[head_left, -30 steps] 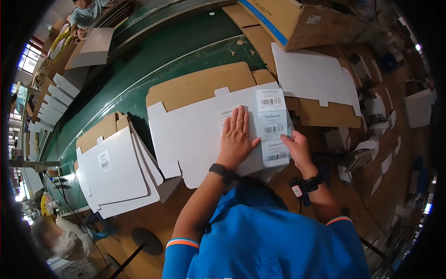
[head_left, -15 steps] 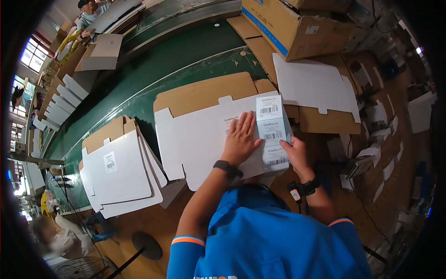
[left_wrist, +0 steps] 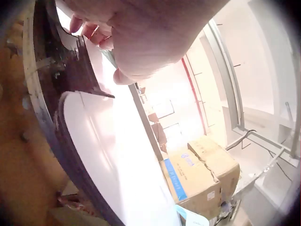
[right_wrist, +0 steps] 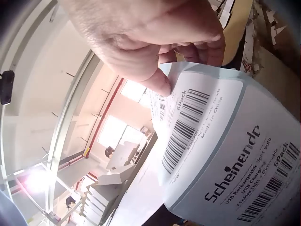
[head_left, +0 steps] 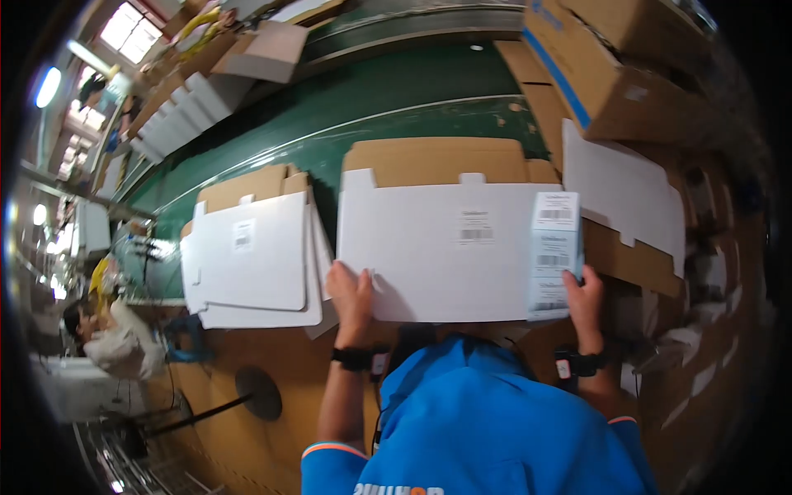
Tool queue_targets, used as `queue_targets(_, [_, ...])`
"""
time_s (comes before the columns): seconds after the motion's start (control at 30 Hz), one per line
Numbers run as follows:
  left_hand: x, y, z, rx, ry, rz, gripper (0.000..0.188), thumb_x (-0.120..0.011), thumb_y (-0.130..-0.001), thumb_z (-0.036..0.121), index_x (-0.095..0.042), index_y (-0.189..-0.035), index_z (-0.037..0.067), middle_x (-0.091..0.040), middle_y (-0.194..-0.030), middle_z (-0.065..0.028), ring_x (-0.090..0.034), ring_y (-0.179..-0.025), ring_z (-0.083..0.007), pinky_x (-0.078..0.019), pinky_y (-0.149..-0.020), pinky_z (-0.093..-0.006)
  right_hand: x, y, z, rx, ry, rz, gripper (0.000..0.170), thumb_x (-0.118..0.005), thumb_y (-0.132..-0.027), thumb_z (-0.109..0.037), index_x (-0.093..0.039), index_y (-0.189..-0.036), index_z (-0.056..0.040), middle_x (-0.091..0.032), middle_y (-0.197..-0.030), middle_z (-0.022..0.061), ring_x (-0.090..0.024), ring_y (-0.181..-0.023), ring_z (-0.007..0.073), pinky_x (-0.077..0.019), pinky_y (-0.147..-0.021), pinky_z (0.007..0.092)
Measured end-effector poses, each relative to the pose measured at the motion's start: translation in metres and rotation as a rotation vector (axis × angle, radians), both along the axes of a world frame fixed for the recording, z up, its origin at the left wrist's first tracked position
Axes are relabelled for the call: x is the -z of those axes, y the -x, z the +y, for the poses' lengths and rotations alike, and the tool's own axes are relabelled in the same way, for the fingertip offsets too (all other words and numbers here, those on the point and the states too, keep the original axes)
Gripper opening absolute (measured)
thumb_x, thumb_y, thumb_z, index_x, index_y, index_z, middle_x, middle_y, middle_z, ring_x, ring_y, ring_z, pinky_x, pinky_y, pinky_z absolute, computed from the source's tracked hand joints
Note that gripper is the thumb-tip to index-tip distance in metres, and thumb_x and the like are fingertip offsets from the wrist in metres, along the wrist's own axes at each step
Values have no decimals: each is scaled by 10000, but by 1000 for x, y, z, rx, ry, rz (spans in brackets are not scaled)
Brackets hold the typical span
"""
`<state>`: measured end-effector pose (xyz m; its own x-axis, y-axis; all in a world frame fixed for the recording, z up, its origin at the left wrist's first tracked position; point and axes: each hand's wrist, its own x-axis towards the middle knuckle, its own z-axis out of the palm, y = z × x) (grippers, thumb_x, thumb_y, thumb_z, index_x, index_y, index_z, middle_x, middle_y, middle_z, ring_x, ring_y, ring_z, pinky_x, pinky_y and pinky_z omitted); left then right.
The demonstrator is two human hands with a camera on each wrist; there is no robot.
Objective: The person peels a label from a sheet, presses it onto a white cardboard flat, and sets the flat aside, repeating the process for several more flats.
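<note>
A flat white cardboard box [head_left: 429, 256] with brown flaps lies in front of me, a barcode label [head_left: 476, 228] stuck near its upper right. At its lower left edge, my left hand [head_left: 351, 297] grips the cardboard, thumb on the white face. In the left wrist view the left hand [left_wrist: 155, 37] covers part of that edge. My right hand [head_left: 584, 301] pinches a strip of printed labels [head_left: 554, 247] along the box's right side. Up close in the right wrist view, the label strip [right_wrist: 225, 141] bends under the thumb of the right hand [right_wrist: 150, 42].
More flat white boxes [head_left: 256, 272] lie at the left, the top one labelled. At the right is another white cardboard piece [head_left: 619, 186], below a large brown carton [head_left: 635, 91]. The table [head_left: 396, 120] is green. A person [head_left: 115, 330] sits at the lower left.
My left hand has left the label area and moved to the box's left edge, uncovering the stuck label. My right hand keeps hold of the label strip. The head view has swung left.
</note>
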<state>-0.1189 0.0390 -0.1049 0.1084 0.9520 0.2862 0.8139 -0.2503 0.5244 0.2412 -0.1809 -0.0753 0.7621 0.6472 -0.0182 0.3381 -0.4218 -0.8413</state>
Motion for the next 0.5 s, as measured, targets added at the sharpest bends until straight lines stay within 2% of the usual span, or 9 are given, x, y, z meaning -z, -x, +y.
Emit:
queue_targets(0.1, [-19,-3,16,-137,311,-34,506,-616,-784,280,-512,-1138,-66,-544,-1037,-262,-493,-1000,-427,-374,-894,-472,-1,-6,3,45,-91,174,193,-634,-805,-109,-612,-927,38,-635,-783,74,-549,-698,107,-455,-674,274])
queue_targets(0.17, [-37,-4,26,-184,498,-56,509,-627,-762,316,-548,-1099,-58,-552,-1021,-269,-512,-992,-425,-396,-883,-463,2,-9,5,75,-219,443,187,-599,-846,-95,-597,-976,39,-632,-858,58,-559,-745,109,-460,-704,266])
queue_targets(0.2, [-33,2,31,-173,561,-165,520,-631,-751,331,-554,-1091,-55,-555,-998,-270,-517,-983,-425,-402,-882,-458,4,-10,5,87,-291,572,189,-587,-859,-89,-589,-1001,37,-629,-888,57,-563,-765,111,-462,-717,262])
queue_targets(0.27, [-18,15,42,-137,691,-384,541,-639,-729,359,-567,-1076,-50,-560,-952,-274,-528,-963,-424,-412,-880,-448,7,-8,6,114,-360,565,192,-577,-869,-79,-579,-1024,35,-626,-920,62,-568,-789,114,-464,-734,263])
queue_targets(0.4, [-26,13,40,-93,339,-370,610,-679,-699,320,-516,-1173,-27,-552,-1080,-240,-565,-887,-428,-443,-843,-472,-13,2,5,130,-355,488,198,-577,-870,-61,-570,-1041,37,-623,-955,72,-578,-824,125,-468,-760,274])
queue_targets(0.43, [-48,13,39,-15,375,-400,574,-624,-797,173,-412,-1278,-58,-557,-1126,-191,-575,-945,-209,-461,-812,-316,-21,5,4,117,-390,628,207,-569,-870,-44,-561,-1058,41,-624,-970,81,-588,-841,147,-471,-779,287])
queue_targets(0.5, [-103,13,29,39,573,-1031,549,-599,-840,202,-382,-1301,0,-546,-1106,-173,-554,-938,-278,-431,-865,-374,-37,22,11,137,-483,702,220,-568,-867,-41,-554,-1072,40,-626,-979,90,-595,-851,164,-473,-788,294])
